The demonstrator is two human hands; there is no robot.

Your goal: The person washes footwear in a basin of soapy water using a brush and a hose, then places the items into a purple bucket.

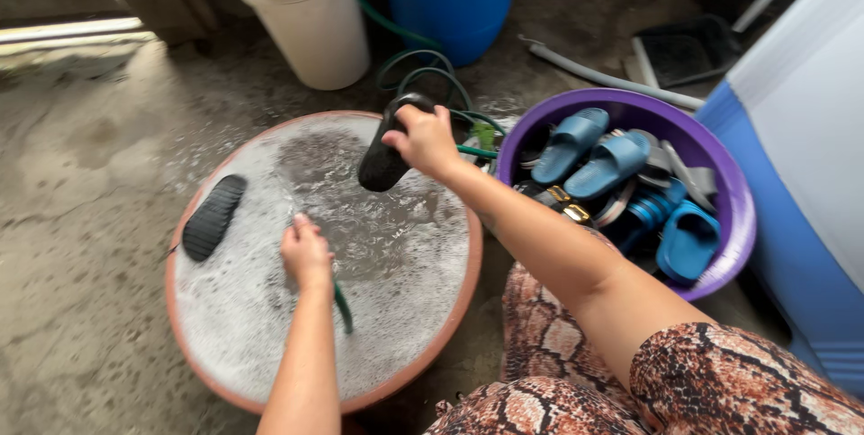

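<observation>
In the middle of the frame sits your round basin [225, 379] of soapy water, with a purple tub [733, 219] of blue sandals at the right and a white bucket [306, 26] at the upper left. Your right hand [423, 138] is closed round the upper end of a black sandal [382, 161], lifted just above the suds, long axis steep, its lower end aimed down-left. It looks light, rubbery and slick with soap, so grip it across the narrow end. A second black sandal [213, 216] floats sole-up at the left. Your left hand [306, 253] is closed on a green-handled brush [343, 306].
</observation>
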